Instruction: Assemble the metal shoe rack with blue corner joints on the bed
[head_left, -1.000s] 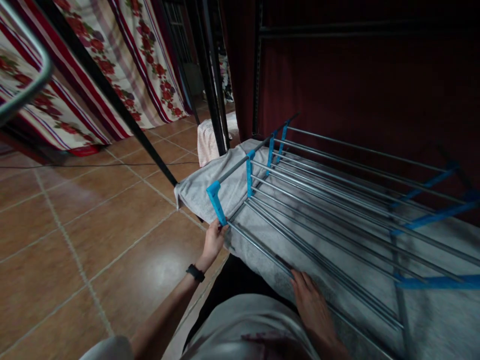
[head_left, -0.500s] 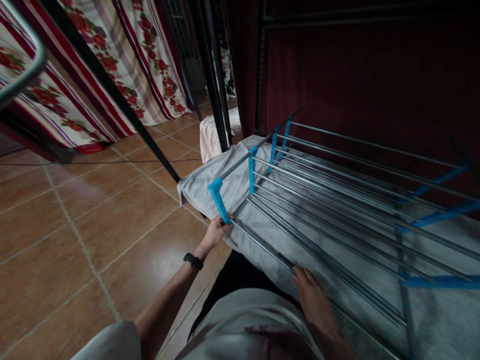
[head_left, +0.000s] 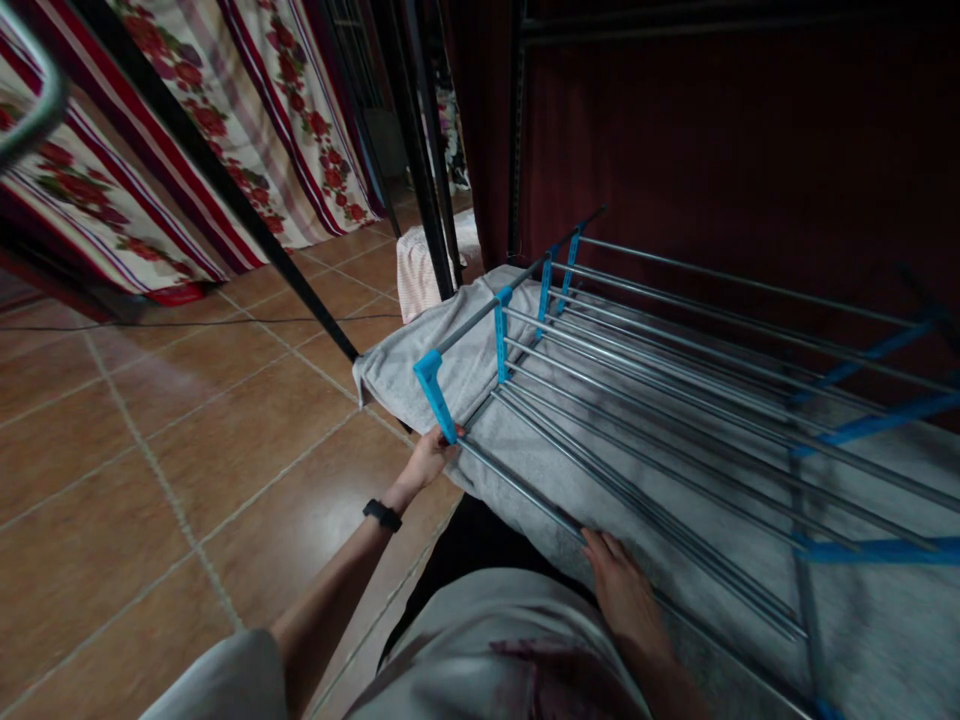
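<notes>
A brown tiled floor (head_left: 187, 440) carries a drying rack (head_left: 675, 400) of grey metal rods joined by blue plastic brackets. A grey towel (head_left: 465, 370) lies spread beneath the rods, its corner hanging past the rack's near-left end.

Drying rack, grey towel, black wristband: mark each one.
drying rack (head_left: 660, 395), head view, on a metal rod near its middle.
grey towel (head_left: 390, 372), head view, on its hanging corner.
black wristband (head_left: 382, 515), head view, on the strap.
</notes>
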